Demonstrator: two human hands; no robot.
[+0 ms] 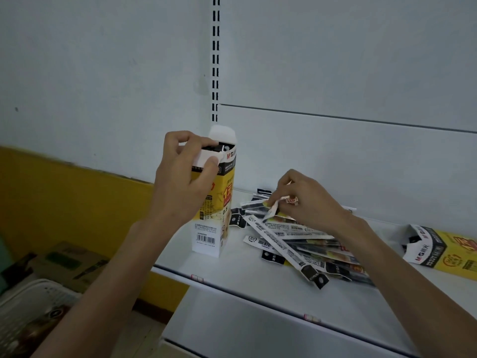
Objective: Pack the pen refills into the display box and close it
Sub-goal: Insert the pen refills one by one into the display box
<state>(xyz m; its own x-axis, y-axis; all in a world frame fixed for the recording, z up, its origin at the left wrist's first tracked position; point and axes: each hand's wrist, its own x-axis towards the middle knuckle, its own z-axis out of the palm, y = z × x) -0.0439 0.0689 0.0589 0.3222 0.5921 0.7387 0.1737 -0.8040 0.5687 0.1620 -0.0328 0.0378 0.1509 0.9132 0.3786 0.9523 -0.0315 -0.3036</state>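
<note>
A tall yellow, white and black display box (216,220) stands upright on the white shelf (232,270), its top flaps open and black refill tops showing inside. My left hand (183,177) grips the box near its top, thumb on a white side flap. To the right lies a loose pile of packaged pen refills (296,241), long thin black, white and yellow sleeves. My right hand (304,200) is over the pile's far end and pinches the end of one refill packet between its fingertips.
A second yellow and black box (444,251) lies on its side at the shelf's right end, its flaps open. Below left, past the shelf edge, are cardboard cartons (69,264) and a white plastic basket (31,308). A slotted upright (215,58) runs up the back wall.
</note>
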